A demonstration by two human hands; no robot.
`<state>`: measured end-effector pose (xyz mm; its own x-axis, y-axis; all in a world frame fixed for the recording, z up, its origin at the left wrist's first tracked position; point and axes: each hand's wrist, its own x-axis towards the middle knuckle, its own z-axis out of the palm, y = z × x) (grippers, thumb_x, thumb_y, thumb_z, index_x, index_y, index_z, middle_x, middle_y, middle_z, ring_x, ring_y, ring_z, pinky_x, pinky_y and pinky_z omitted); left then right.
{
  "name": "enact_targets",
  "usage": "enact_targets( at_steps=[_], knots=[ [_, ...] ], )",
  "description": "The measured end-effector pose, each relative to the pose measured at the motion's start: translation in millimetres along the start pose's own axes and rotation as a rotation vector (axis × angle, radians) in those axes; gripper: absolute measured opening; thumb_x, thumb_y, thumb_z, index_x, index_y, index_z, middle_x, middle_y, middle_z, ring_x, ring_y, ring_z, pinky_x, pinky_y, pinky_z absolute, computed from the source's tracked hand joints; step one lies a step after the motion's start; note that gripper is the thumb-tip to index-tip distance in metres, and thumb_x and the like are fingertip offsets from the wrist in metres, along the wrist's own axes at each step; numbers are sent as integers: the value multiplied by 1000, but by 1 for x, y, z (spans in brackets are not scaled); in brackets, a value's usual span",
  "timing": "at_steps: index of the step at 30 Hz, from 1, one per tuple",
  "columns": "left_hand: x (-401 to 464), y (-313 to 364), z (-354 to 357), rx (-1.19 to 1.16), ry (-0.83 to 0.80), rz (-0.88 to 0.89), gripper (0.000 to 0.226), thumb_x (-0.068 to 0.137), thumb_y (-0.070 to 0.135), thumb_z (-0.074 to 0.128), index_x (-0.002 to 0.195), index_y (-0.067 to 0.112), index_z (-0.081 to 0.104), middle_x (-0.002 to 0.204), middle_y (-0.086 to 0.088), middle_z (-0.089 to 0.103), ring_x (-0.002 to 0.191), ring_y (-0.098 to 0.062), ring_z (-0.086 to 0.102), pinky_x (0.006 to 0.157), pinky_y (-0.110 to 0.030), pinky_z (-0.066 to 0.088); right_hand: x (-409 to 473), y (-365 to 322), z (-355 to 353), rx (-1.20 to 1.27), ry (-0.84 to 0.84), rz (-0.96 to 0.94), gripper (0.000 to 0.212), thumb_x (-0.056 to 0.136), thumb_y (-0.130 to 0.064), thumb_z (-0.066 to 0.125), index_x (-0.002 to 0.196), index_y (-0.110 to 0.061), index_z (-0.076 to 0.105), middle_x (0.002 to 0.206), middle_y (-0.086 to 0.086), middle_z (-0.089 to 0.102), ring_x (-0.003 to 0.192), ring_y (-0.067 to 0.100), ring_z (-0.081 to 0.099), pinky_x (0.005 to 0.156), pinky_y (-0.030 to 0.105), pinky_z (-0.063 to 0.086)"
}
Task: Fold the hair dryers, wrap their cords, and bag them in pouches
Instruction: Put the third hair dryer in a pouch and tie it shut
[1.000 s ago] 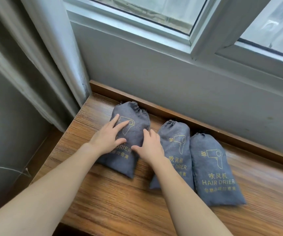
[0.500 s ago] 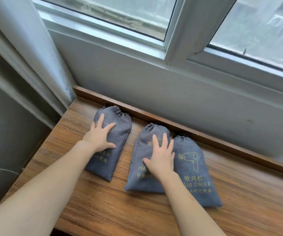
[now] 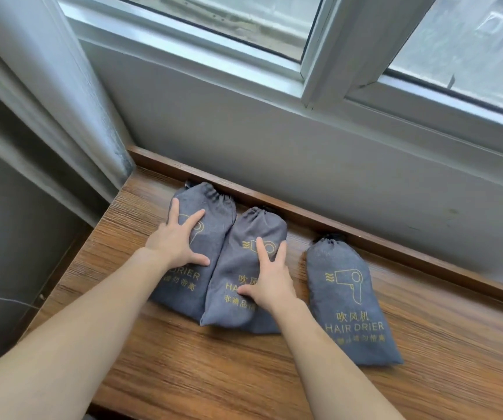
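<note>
Along the back edge of the wooden sill point(image 3: 183, 374), three grey drawstring pouches are lying side by side with their gathered mouths pointing toward twelve o'clock, up against the raised wooden lip point(image 3: 380, 241) under the window wall. The left hand point(image 3: 176, 241) is resting flat on the left pouch point(image 3: 205, 216), fingers spread and straight, gripping nothing. The right hand point(image 3: 270, 283) is lying just as flat on the middle pouch point(image 3: 238, 265), two fingers reaching toward twelve o'clock over the printed dryer emblem, thumb stretching out to nine o'clock; it too is pressing rather than clutching. The middle pouch is leaning toward one o'clock and touching the left one, possibly overlapping its edge. The right pouch point(image 3: 350, 301), at about three o'clock from the right hand, is sitting apart with a strip of bare wood between, and no hand is touching it.

Judging from the flat palms, the person is probably sliding or squaring the two pouches into a tidy row, since open pressure moves soft cloth without bunching it.

All three pouches are looking full and cinched shut. Their contents are hidden, though the bulk and the "HAIR DRIER" print are suggesting folded dryers inside, so the bagging is likely near its end.
</note>
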<state>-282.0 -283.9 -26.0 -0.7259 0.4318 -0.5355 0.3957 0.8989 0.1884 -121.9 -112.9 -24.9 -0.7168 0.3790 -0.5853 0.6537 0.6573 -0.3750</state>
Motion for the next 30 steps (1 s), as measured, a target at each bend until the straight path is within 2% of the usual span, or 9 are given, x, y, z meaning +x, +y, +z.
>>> enact_targets(
  at_steps=[3, 5, 8, 10, 14, 17, 19, 25, 30],
  knots=[
    [0, -8, -5, 27, -17, -15, 121, 59, 75, 75, 149, 56, -4, 160, -9, -26, 129, -41, 43, 99, -45, 44, 5, -18, 4, -58, 6, -38, 124, 74, -45, 83, 154, -43, -12, 161, 11, -29, 144, 40, 26, 113, 45, 36],
    [0, -18, -9, 9, -26, -50, 121, 59, 76, 73, 149, 54, -5, 161, -10, -25, 131, -41, 41, 101, -47, 42, 3, -26, 8, -133, 79, -56, 125, 74, -53, 79, 153, -38, -17, 160, 9, -31, 149, 42, 7, 115, 51, 31],
    [-1, -29, -7, 62, 26, -17, 121, 60, 83, 64, 152, 47, -6, 160, -10, -26, 145, -44, 17, 109, -53, 35, -3, -36, 14, -234, 140, -100, 125, 71, -70, 69, 152, -36, -19, 157, 7, -36, 148, 41, -20, 115, 62, 20],
    [-4, -27, 2, 192, 104, 72, 119, 61, 87, 57, 152, 45, -7, 160, -8, -27, 148, -45, -4, 112, -60, 29, -4, -43, 24, -265, 87, -79, 125, 70, -74, 67, 153, -35, -18, 156, 8, -38, 145, 45, -25, 111, 69, 21],
    [-8, -11, 17, 277, 128, 173, 111, 66, 84, 56, 152, 46, -3, 162, -6, -22, 144, -51, -17, 113, -66, 18, -4, -64, 48, -416, 104, 2, 124, 74, -74, 63, 152, -31, -23, 156, 15, -36, 140, 56, -26, 104, 79, 15],
    [-5, -12, 16, 302, 120, 168, 109, 66, 85, 54, 153, 46, 1, 163, -5, -18, 144, -51, -17, 112, -64, 21, -2, -81, 57, -545, 93, -57, 106, 82, -61, 64, 155, -35, -8, 156, 18, -34, 135, 61, -29, 99, 84, 4],
    [-3, -13, 13, 298, 117, 178, 108, 64, 88, 52, 152, 47, 3, 163, -4, -17, 145, -49, -14, 111, -61, 24, -2, -83, 59, -537, 64, -93, 100, 82, -60, 65, 155, -37, 0, 158, 15, -32, 135, 60, -31, 99, 83, 4],
    [8, -39, -10, 10, 99, 161, 110, 60, 75, 71, 151, 47, 18, 163, 1, -16, 144, -32, 12, 112, -47, 33, 9, -68, 32, -303, 106, 33, 122, 72, -73, 66, 153, -36, -18, 154, 9, -42, 141, 53, -28, 109, 76, 15],
    [16, -27, -5, 77, 51, 158, 118, 55, 76, 74, 151, 47, 11, 158, -2, -30, 144, -36, 15, 110, -48, 37, 21, -76, 33, -327, 39, 71, 129, 68, -75, 69, 154, -31, -17, 154, 13, -41, 138, 60, -23, 104, 75, 28]
  ],
)
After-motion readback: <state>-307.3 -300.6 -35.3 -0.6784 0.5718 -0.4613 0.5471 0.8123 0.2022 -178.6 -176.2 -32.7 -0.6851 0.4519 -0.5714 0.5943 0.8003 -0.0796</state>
